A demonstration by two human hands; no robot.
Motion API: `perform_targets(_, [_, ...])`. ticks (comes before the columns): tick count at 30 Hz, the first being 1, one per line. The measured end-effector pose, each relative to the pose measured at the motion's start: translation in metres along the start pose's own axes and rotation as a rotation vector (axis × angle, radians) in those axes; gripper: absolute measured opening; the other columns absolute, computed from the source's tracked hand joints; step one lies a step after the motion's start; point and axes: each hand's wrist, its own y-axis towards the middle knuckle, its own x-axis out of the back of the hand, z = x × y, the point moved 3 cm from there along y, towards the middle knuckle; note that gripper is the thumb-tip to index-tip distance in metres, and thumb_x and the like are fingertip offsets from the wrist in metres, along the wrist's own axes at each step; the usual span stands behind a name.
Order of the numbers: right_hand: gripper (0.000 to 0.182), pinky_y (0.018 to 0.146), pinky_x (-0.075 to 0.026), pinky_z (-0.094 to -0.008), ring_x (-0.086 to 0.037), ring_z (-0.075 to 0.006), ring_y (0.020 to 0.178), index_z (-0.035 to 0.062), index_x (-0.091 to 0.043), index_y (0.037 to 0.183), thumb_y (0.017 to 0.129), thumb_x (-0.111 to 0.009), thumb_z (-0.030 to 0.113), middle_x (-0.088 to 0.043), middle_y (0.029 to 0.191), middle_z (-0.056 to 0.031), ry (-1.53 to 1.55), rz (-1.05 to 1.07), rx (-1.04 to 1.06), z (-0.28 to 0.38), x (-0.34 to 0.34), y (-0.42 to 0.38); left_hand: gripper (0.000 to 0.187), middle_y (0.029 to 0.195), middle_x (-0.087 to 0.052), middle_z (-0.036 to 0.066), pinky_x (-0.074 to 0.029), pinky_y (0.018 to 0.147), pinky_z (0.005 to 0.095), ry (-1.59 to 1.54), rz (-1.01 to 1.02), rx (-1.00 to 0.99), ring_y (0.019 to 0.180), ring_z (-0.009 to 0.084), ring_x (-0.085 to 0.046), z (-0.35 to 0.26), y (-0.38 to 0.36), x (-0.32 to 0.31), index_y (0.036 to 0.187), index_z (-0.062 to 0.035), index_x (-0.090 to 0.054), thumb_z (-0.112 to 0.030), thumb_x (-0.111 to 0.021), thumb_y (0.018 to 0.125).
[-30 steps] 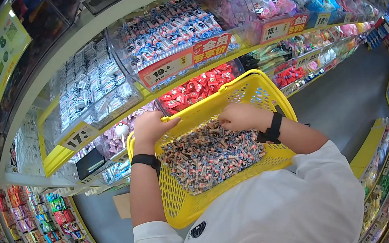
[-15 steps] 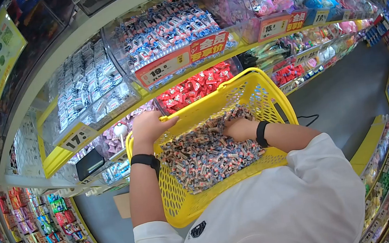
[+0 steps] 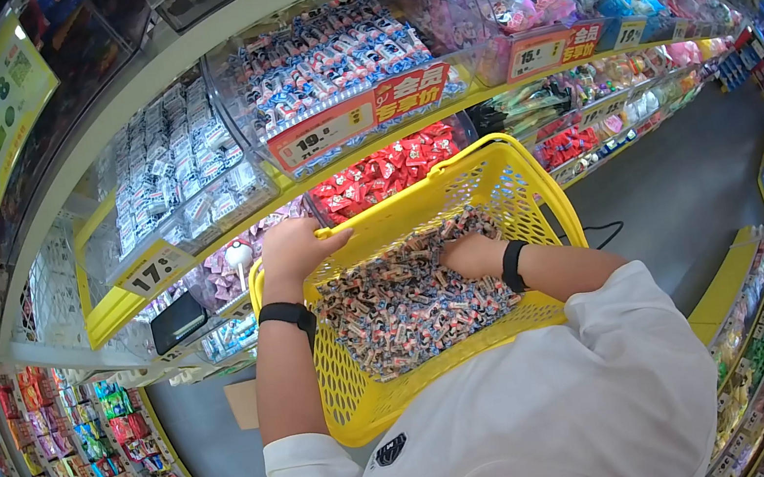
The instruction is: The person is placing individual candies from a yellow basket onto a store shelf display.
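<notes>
A yellow shopping basket [image 3: 349, 413] with perforated walls is in front of my body, tilted against the shelf. Its bottom is covered by a heap of small wrapped candies [image 3: 423, 316] in white, blue and pink wrappers. My left hand [image 3: 290, 249] is closed over the far left rim, thumb along the edge. Inside the basket, my right hand [image 3: 471, 253] reaches into the candies at the right side of the heap. Its fingers are sunk among the wrappers and hidden, so whether they grip any candy does not show.
Clear bins of blue-and-white candies [image 3: 330, 54] stand on the shelf ahead, behind red price tags [image 3: 322, 136]. Red wrapped candies [image 3: 383, 176] fill a lower bin. A black phone-like object [image 3: 179, 322] lies at the shelf's left. Racks of packaged snacks [image 3: 102, 448] line the left side.
Almost nothing differs. My right hand stays in the candies with a very slight shift, and my left hand keeps its place on the basket rim.
</notes>
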Motion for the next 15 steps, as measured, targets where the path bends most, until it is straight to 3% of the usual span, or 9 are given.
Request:
perform_targets(6, [0.025, 0.071, -0.054, -0.0479, -0.067, -0.0357, 0.086, 0.0079, -0.064, 0.109, 0.087, -0.056, 0.011, -0.067, 0.089, -0.0165, 0.148, -0.251, -0.072, 0.018, 0.065, -0.002, 0.065, 0.063, -0.064, 0.017, -0.050, 0.062, 0.0454, 0.022, 0.002, -0.007, 0.063, 0.0350, -0.064, 0.003, 0.001, -0.004, 0.068, -0.0033, -0.070, -0.068, -0.066, 0.073])
perform_targets(9, [0.019, 0.069, -0.051, -0.0493, -0.066, -0.0368, 0.085, 0.0125, -0.064, 0.107, 0.089, -0.056, 0.015, -0.066, 0.089, -0.0154, 0.226, -0.238, -0.073, 0.023, 0.100, -0.007, 0.065, 0.063, -0.064, 0.016, -0.050, 0.062, 0.0453, 0.034, 0.014, -0.003, 0.063, 0.0349, -0.064, 0.002, 0.001, -0.003, 0.069, -0.0037, -0.071, -0.068, -0.066, 0.073])
perform_targets(15, [0.016, 0.075, -0.050, -0.0474, -0.064, -0.0347, 0.090, 0.0127, -0.063, 0.104, 0.091, -0.060, 0.023, -0.064, 0.088, -0.0140, 0.494, -0.471, 0.062, 0.030, 0.154, -0.028, 0.064, 0.064, -0.064, 0.016, -0.051, 0.062, 0.0450, 0.018, 0.030, 0.018, 0.064, 0.0340, -0.064, 0.000, 0.001, 0.000, 0.071, -0.0049, -0.072, -0.068, -0.066, 0.073])
